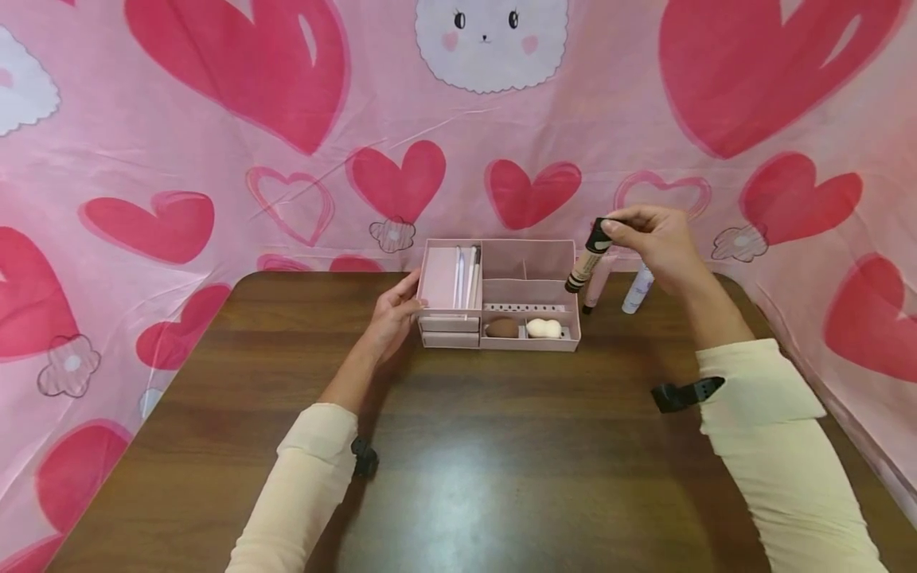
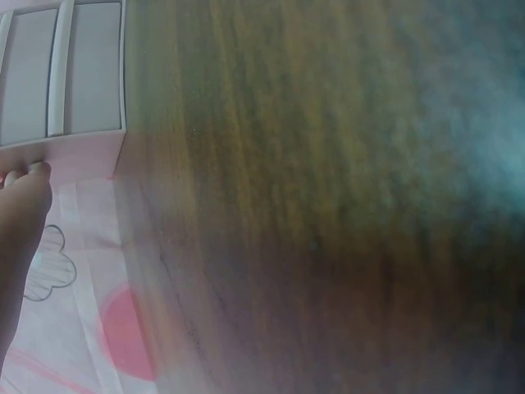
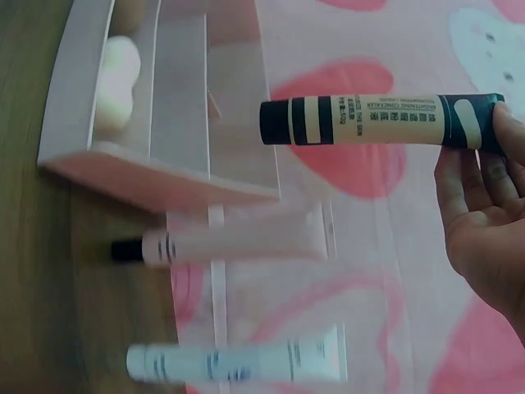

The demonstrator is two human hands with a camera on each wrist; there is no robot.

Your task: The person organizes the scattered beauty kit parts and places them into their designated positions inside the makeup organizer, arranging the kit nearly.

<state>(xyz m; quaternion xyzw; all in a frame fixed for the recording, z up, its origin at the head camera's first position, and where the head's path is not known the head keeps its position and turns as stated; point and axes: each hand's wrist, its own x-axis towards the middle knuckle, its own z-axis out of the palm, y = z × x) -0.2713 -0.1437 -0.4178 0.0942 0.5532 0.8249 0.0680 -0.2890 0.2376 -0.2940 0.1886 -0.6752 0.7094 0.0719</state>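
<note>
My right hand point(image 1: 655, 243) pinches the flat black end of a beige-and-black concealer tube point(image 3: 369, 121), cap tilted down. It hangs over the right edge of a pink desk organizer point(image 1: 450, 278). My left hand point(image 1: 392, 318) rests against the organizer's left side, fingers along the wall and thumb near the front corner; the left wrist view catches only part of it. Slim white brushes point(image 1: 473, 274) lie on the organizer's left part. A brown makeup sponge point(image 1: 503, 327) and a cream sponge point(image 1: 544, 329) sit in the front compartments, with taller compartments behind.
A pink tube point(image 3: 238, 238) with a black cap stands just right of the organizer. Farther right is a white tube point(image 3: 238, 364). All stand near the back edge of a dark wooden table point(image 1: 458, 430), before a pink heart-printed cloth point(image 1: 458, 127).
</note>
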